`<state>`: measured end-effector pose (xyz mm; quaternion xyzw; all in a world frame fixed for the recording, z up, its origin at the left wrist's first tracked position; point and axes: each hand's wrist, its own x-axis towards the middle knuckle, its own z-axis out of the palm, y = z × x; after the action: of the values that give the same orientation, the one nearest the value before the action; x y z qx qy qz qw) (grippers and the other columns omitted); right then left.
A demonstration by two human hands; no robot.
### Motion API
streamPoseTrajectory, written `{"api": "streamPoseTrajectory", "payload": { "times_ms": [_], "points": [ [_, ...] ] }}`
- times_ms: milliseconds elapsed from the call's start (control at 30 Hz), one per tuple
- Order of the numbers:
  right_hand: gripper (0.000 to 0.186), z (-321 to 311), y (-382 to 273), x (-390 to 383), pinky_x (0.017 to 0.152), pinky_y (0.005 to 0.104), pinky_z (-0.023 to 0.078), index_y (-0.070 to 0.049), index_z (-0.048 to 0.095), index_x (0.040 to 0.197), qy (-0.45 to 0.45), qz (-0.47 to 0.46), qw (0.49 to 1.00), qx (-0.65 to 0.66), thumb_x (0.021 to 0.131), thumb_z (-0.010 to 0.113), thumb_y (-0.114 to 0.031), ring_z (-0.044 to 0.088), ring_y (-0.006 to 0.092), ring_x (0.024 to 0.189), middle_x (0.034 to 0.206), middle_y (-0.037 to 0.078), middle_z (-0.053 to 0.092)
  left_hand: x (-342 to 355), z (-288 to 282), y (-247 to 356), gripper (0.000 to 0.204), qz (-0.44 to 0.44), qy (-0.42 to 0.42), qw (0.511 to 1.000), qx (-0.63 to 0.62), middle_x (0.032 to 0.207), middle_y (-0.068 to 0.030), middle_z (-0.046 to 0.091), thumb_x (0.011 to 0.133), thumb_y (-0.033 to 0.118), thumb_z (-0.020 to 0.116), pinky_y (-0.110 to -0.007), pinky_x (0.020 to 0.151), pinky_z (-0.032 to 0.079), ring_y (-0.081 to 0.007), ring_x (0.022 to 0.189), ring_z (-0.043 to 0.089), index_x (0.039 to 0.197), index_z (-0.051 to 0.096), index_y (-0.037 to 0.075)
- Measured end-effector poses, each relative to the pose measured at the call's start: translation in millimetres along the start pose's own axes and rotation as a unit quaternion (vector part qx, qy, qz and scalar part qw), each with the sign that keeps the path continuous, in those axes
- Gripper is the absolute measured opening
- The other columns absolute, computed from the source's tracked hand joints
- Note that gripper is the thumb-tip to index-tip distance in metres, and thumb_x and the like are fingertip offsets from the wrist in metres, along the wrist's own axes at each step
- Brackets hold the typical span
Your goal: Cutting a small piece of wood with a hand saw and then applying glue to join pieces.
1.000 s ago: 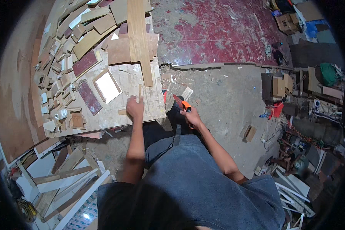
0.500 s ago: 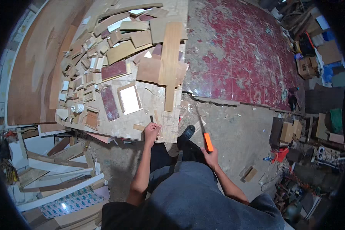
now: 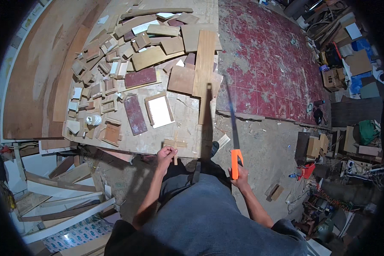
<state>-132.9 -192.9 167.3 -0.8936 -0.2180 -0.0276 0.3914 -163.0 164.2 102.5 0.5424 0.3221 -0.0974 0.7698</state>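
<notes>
Left hand (image 3: 166, 159) pinches a wood strip (image 3: 176, 146) at the table (image 3: 186, 114) near edge, likely light, snappable, best held mid-length; right hand (image 3: 240, 175) grips a saw (image 3: 235, 157)

Shirt (image 3: 200, 213): slate blue-grey, kinda rumpled
Sleeves (image 3: 292, 232): short, left one looks near-black in shadow
Trousers (image 3: 215, 168): basically black
Strap (image 3: 196, 168): narrow, dark, at the waist
Shoe (image 3: 215, 146): dark, mostly hidden
</notes>
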Motion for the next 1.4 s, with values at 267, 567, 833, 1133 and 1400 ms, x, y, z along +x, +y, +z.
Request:
{"api": "streamPoseTrajectory", "payload": {
  "times_ms": [267,567,833,1133,1400],
  "points": [
    [0.038,90.8,12.9,-15.7,0.056,0.0441,0.045,-0.008,0.054,0.077,-0.073,-0.086,0.991,-0.072,0.052,0.080,-0.020,0.057,0.0335,0.064,0.072,0.012,0.053,-40.1,-32.4,73.5,0.011,0.103,-0.040,0.994,0.015,0.079,0.0027,0.060,0.088,0.006,0.069,-0.018,0.060,0.041,-0.0027,0.069,0.054,0.090,0.058,0.007],
    [0.032,153.6,17.7,1.3,0.068,0.0459,0.050,-0.006,0.054,0.092,-0.191,-0.047,0.967,-0.162,0.066,0.071,-0.014,0.062,0.0371,0.079,0.085,0.016,0.059,-63.4,-62.2,86.2,0.012,0.086,-0.064,0.994,0.036,0.079,0.0010,0.062,0.087,0.005,0.070,-0.019,0.064,0.045,-0.0044,0.070,0.056,0.091,0.060,0.005],
    [0.031,193.4,35.9,18.7,0.081,0.0453,0.050,-0.002,0.062,0.098,-0.276,0.112,0.951,-0.077,0.069,0.070,-0.011,0.062,0.0391,0.094,0.099,0.020,0.062,-63.4,-81.0,73.9,0.019,-0.045,-0.055,0.997,0.038,0.089,-0.0025,0.071,0.084,0.010,0.073,-0.022,0.062,0.044,-0.0078,0.077,0.063,0.101,0.065,0.007],
    [0.027,178.3,12.3,64.6,0.076,0.0403,0.054,-0.007,0.066,0.103,-0.278,0.116,0.943,-0.144,0.078,0.070,-0.014,0.067,0.0327,0.090,0.099,0.018,0.068,1.4,-70.5,58.8,0.019,-0.064,-0.050,0.995,-0.054,0.094,-0.0056,0.071,0.085,0.012,0.071,-0.032,0.070,0.052,-0.0130,0.086,0.066,0.102,0.064,0.008],
    [0.031,195.6,-35.5,188.5,0.068,0.0348,0.054,-0.007,0.066,0.112,-0.079,0.084,0.981,0.153,0.083,0.072,-0.014,0.069,0.0197,0.074,0.092,0.012,0.070,87.1,-27.4,37.2,0.019,-0.025,-0.007,0.999,0.042,0.092,-0.0054,0.070,0.086,0.009,0.069,-0.027,0.070,0.052,-0.0133,0.082,0.065,0.104,0.066,0.005]
  ]
}}
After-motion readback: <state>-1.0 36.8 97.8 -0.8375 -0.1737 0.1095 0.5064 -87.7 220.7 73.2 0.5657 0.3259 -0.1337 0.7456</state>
